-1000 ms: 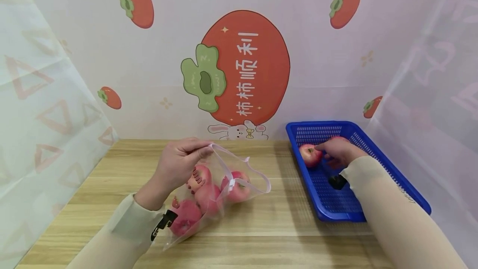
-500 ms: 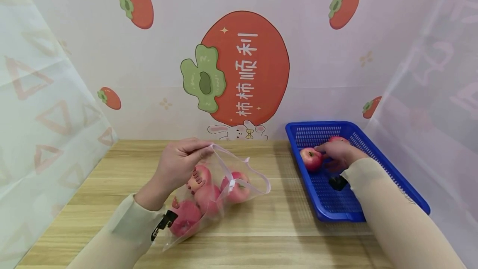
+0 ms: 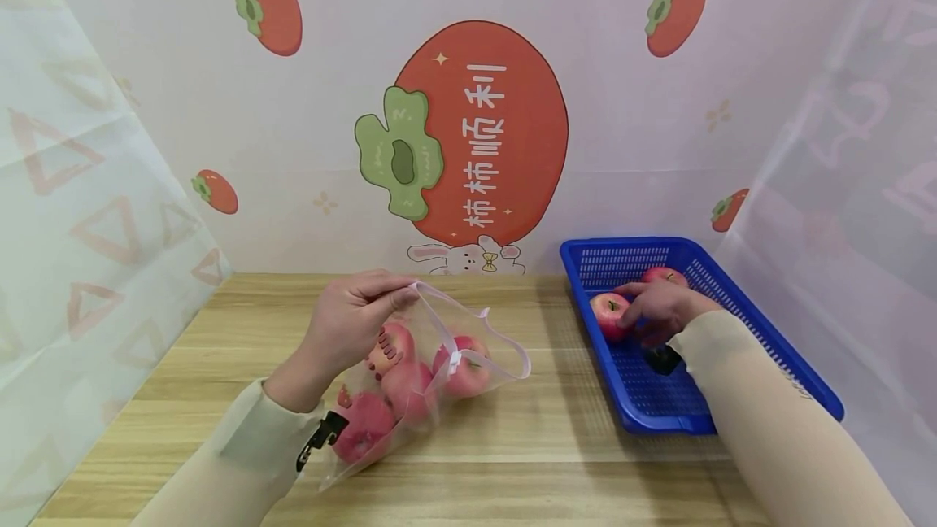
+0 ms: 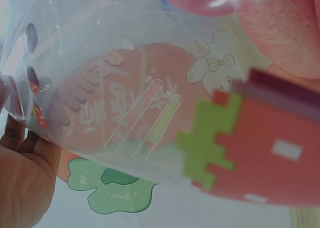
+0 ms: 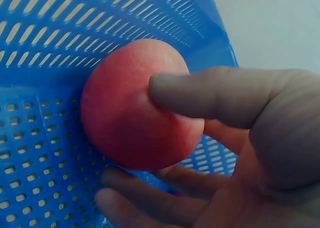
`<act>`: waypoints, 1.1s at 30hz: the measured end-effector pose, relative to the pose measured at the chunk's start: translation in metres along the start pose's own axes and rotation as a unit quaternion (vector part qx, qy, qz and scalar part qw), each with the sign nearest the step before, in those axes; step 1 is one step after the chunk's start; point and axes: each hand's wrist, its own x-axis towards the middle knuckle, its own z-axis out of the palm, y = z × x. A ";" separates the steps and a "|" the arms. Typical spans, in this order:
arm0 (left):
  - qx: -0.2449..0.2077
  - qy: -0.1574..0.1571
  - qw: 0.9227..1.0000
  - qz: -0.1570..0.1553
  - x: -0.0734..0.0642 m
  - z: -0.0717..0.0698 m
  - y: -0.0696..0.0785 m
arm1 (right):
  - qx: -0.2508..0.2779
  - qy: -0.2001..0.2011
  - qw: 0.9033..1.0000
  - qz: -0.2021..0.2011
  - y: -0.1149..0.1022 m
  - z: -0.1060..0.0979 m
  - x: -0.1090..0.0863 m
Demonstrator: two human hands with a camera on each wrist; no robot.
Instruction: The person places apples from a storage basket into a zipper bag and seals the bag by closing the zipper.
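In the head view my left hand [image 3: 355, 324] pinches the rim of a clear zip bag [image 3: 432, 311] between thumb and fingers. Several red apples [image 3: 410, 389] lie inside the bag on the table. The left wrist view looks through the printed plastic [image 4: 150, 113], with part of my hand at its left edge. Inside the blue basket [image 3: 629, 405], my right hand [image 3: 666, 307] has its thumb on a red apple [image 5: 135, 108] and its fingers curled along the lower side. A second apple [image 3: 664, 275] sits behind that hand, partly hidden by it.
The blue basket stands on the right of the wooden table [image 3: 512, 437], close to the back and right walls. White printed sheets [image 3: 622, 104] enclose the table at the back and both sides.
The apple at my right hand has shifted a little toward me and turned slightly. The second apple shows more now. My left hand and the bag stay as they were.
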 end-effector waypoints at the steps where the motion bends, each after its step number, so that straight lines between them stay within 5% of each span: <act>1: 0.001 0.000 1.000 -0.001 0.000 0.000 0.000 | -0.005 0.001 1.000 0.000 0.000 0.000 0.000; 20: -0.001 -0.004 1.000 0.005 0.000 0.000 -0.001 | -0.078 -0.012 0.997 -0.002 -0.005 0.001 -0.003; 33: -0.007 -0.004 1.000 0.002 -0.001 0.000 0.000 | -0.151 -0.007 0.986 -0.072 0.002 0.001 0.002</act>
